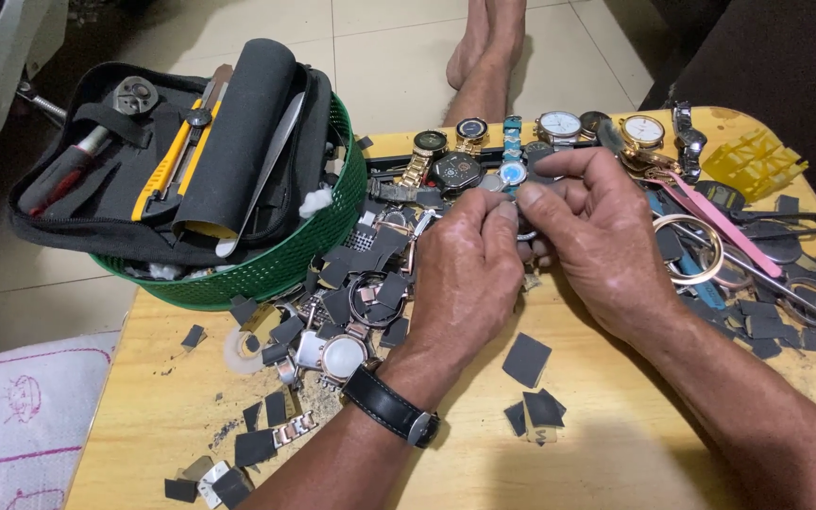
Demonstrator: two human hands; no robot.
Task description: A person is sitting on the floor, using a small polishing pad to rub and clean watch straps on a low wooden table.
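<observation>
Small round metal watch part, mostly hidden, sits pinched between the fingertips of both hands, left hand and right hand meeting above the wooden tabletop. Behind them lies a row of wristwatches. Dark square scraps litter the wood, and a green basket holding a black tool pouch stands left.

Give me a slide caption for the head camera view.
Both hands, left and right, pinch a small watch part over a wooden table strewn with watches.
</observation>
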